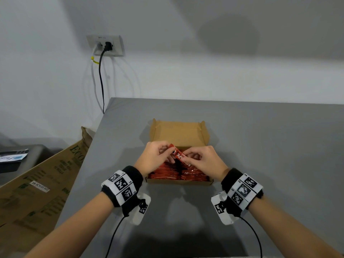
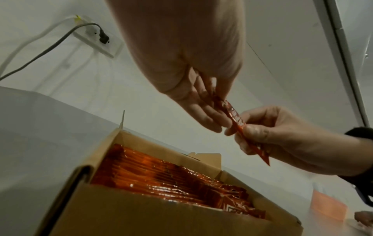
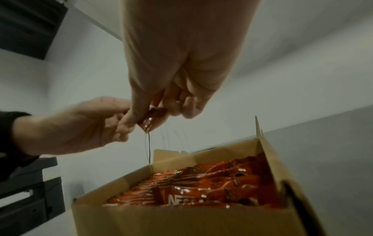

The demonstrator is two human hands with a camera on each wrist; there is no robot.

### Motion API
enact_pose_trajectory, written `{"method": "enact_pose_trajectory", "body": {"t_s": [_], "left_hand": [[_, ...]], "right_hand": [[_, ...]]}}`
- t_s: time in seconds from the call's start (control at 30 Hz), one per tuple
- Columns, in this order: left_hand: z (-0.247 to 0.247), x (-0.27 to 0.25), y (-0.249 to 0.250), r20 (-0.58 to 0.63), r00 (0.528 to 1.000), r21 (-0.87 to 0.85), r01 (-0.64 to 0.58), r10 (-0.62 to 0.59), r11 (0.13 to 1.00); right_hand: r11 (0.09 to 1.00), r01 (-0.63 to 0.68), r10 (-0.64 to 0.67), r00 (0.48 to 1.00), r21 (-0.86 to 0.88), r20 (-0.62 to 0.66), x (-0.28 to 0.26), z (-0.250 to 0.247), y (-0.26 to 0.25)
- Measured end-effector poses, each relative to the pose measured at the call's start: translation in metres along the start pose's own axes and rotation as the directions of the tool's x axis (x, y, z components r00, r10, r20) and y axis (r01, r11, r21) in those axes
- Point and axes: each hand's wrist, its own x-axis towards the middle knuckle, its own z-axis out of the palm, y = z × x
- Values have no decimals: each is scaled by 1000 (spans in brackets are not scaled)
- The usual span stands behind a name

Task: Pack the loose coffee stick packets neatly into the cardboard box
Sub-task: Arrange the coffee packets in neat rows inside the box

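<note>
A: Head view: one red coffee stick packet (image 1: 177, 154) pinched at both ends, left hand (image 1: 155, 158) and right hand (image 1: 203, 161), above cardboard box (image 1: 179, 133) on bench (image 1: 260, 146).
B: Left wrist view: packed rows (image 2: 161, 177) nearly filling box. Step: probably placing a last stick.
A: Right wrist view: fingers (image 3: 131, 118) closed on packet end. Next: lay flat, aligned with rows, press level.

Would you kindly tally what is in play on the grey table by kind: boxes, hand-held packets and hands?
Cardboard box: 1
Coffee packet held above the box: 1
Hands, left hand and right hand, both pinching that packet: 2
Total: 4
Packed packets in the box overlap too much to count.
</note>
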Motion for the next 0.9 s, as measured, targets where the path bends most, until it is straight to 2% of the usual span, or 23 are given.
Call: {"method": "enact_pose_trajectory", "body": {"t_s": [0.1, 0.17, 0.2, 0.27, 0.33, 0.4, 0.47, 0.53, 0.63, 0.7, 0.73, 0.8, 0.9], "left_hand": [[-1, -1, -2, -90, 995, -118, 29, -40, 993], [-1, -2, -3, -115, 993, -123, 24, -38, 992], [-1, -2, -4, -109, 994, -71, -6, -2, 997], [-4, 1, -5, -56, 985, 193, -150, 163, 970], [-7, 6, -4, 101, 947, 443, -317, 305, 838], [-3, 9, 1, 156, 923, 467, -382, 351, 798], [2, 6, 7, 55, 946, 350, -319, 320, 881], [3, 4, 4, -15, 973, 201, -223, 231, 954], [1, -1, -7, 59, 965, 365, -258, 255, 894], [-2, -2, -10, 90, 967, 372, -256, 239, 892], [-4, -1, -11, 106, 968, 384, -249, 225, 889], [-6, 1, -11, 179, 966, 443, -250, 188, 861], [-4, 4, -10, 284, 953, 501, -239, 104, 832]], "right_hand": [[996, -38, 42, 997, 76, -60, -6, -2, 2], [995, -51, 59, 995, 89, -82, -10, -1, 4], [997, -45, 50, 995, 69, -82, -11, 0, 5], [1000, -11, 11, 999, 10, -53, -10, 4, 3], [994, 62, -67, 997, -91, -48, -9, 11, 0], [989, 93, -111, 982, -118, -156, -7, 19, -1], [998, 38, -49, 958, -44, -281, -4, 21, -5], [997, -6, 30, 947, 77, -319, -3, 18, -9], [965, 1, 76, 955, 261, -286, -7, 15, -14], [937, -25, 107, 970, 347, -220, -10, 15, -15], [947, -40, 110, 973, 320, -202, -12, 15, -12], [988, -32, 64, 975, 150, -213, -13, 12, -1], [984, 85, -110, 981, -153, -158, -16, 10, 7]]}}
